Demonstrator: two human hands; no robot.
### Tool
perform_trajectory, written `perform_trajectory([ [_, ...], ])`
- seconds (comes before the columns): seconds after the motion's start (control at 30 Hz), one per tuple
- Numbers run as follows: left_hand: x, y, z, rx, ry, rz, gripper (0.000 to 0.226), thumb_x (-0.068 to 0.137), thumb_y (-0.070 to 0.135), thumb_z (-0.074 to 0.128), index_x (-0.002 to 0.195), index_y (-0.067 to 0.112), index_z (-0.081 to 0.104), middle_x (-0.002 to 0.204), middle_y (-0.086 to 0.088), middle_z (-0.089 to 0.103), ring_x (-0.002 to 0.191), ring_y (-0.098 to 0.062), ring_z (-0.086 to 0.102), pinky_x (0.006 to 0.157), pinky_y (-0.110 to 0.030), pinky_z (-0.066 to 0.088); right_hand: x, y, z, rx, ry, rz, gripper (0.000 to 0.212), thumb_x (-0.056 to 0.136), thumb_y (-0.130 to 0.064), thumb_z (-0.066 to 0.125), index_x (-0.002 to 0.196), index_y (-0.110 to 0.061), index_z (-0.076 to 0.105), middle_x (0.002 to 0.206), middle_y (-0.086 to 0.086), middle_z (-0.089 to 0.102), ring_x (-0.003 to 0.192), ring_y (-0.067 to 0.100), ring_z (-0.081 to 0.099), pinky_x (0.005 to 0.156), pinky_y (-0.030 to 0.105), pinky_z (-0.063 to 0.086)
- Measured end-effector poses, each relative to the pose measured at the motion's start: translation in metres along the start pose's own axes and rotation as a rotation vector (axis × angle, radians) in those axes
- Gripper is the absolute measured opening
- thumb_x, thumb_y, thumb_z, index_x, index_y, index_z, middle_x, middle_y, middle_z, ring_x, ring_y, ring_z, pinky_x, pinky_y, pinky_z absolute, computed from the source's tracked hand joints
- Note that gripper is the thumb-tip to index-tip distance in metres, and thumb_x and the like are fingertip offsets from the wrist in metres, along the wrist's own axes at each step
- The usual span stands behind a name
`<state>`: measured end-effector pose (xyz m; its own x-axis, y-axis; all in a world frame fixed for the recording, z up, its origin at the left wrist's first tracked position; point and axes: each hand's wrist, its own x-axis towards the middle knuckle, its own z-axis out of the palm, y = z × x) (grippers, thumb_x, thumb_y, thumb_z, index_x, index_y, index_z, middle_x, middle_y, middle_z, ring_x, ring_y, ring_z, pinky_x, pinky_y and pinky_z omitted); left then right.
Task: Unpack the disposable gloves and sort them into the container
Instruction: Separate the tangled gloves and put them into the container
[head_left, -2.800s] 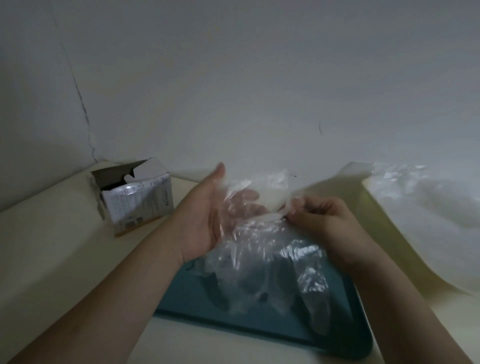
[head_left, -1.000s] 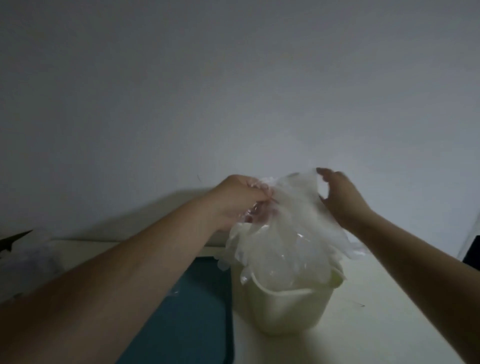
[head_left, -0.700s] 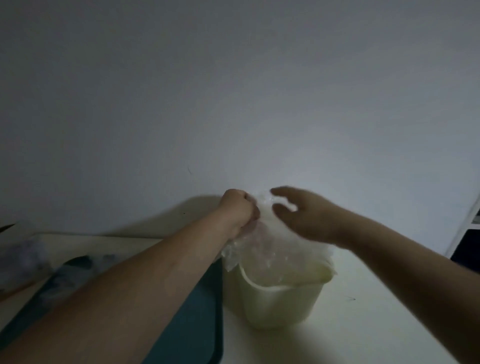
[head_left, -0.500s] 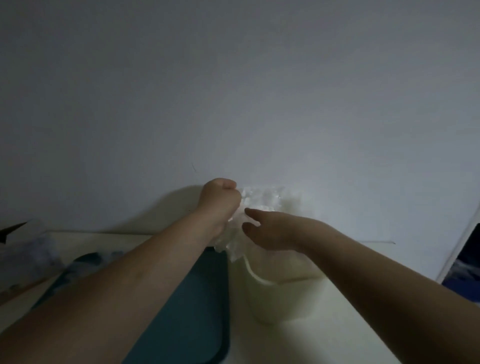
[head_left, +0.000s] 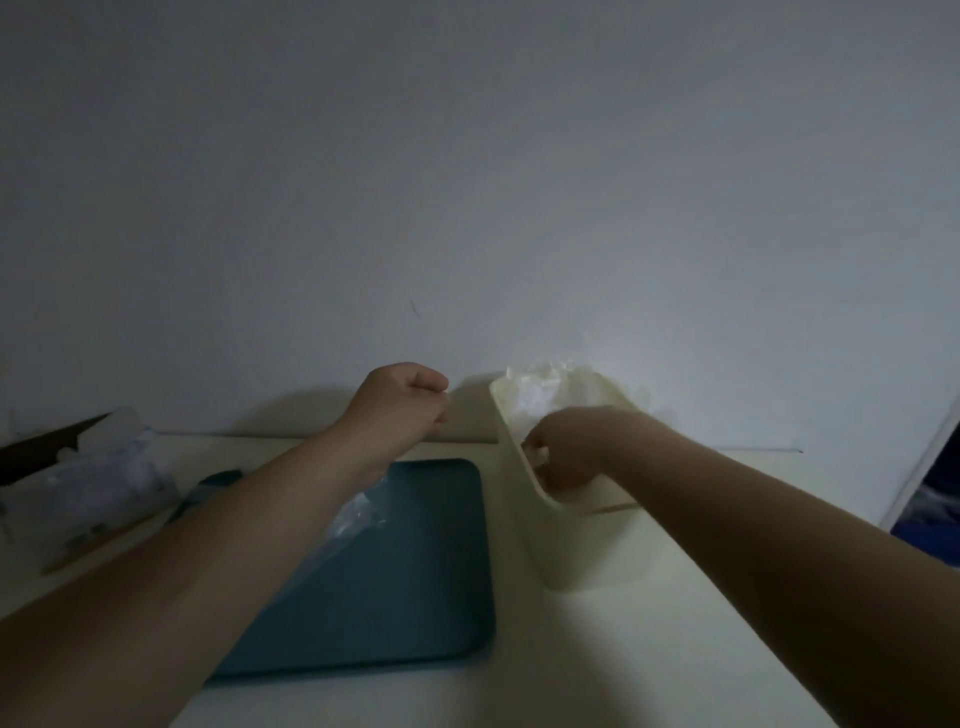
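**Bare hands, bare forearms**

Both arms are uncovered along all that shows, from the near edge of the view to the wrists. The left forearm (head_left: 208, 545) and right forearm (head_left: 753, 519) narrow toward the wrist. The left hand (head_left: 402, 405) and right hand (head_left: 563, 452) are bare; dim light blurs finer detail.
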<state>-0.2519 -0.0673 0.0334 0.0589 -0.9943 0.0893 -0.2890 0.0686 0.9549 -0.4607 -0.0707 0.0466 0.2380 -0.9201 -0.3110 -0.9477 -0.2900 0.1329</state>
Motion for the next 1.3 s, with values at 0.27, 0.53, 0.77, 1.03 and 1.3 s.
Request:
perform_trajectory([
  [0.27,-0.027,-0.052,-0.057,0.710,-0.073,0.154,0.009,0.092,0.025,0.072,0.101,0.028,0.074,0.111,0.006,0.073,0.105,-0.015,0.068,0.096,-0.031,0.054,-0.024,-0.044,-0.049,0.143,0.391,-0.026,0.040,0.090,-0.011,0.057,0.130,-0.015,0.064,0.122,0.005,0.069,0.106,0.026,0.068,0.093,0.042,0.058],
  [0.53,-0.038,-0.132,-0.103,0.924,-0.101,0.098,0.014,0.088,0.042,0.067,0.097,0.032,0.065,0.096,0.012,0.068,0.088,-0.013,0.067,0.077,-0.033,0.057,0.020,-0.139,-0.005,0.505,0.312,-0.256,0.046,0.092,-0.010,0.053,0.134,-0.019,0.068,0.139,0.005,0.064,0.127,0.024,0.060,0.110,0.034,0.047],
  [0.77,-0.023,-0.157,-0.120,0.654,-0.064,0.148,0.017,0.095,0.027,0.070,0.080,0.021,0.076,0.077,0.009,0.072,0.073,-0.005,0.067,0.072,-0.033,0.058,0.056,-0.159,0.027,0.762,0.276,-0.162,0.035,0.089,-0.005,0.059,0.121,-0.008,0.072,0.110,0.009,0.073,0.091,0.019,0.063,0.072,0.023,0.044],
  [1.03,-0.014,-0.110,-0.137,0.384,0.085,0.102,0.027,0.100,0.039,0.061,0.084,0.025,0.076,0.077,0.008,0.073,0.071,-0.006,0.066,0.064,-0.018,0.048,0.080,-0.152,0.043,1.007,0.326,-0.331,0.081,0.088,-0.004,0.065,0.158,-0.031,0.035,0.156,-0.009,0.043,0.137,0.002,0.041,0.099,0.018,0.048],
  [1.3,-0.042,-0.075,-0.147,-0.326,-0.222,-0.078,0.025,0.094,0.027,0.069,0.100,0.006,0.080,0.102,-0.021,0.078,0.099,-0.035,0.075,0.090,-0.044,0.060,0.050,-0.152,0.014,1.194,0.343,-0.573,0.087,0.063,-0.045,0.097,0.141,-0.032,0.060,0.135,-0.014,0.066,0.129,0.000,0.058,0.113,0.031,0.043],
])
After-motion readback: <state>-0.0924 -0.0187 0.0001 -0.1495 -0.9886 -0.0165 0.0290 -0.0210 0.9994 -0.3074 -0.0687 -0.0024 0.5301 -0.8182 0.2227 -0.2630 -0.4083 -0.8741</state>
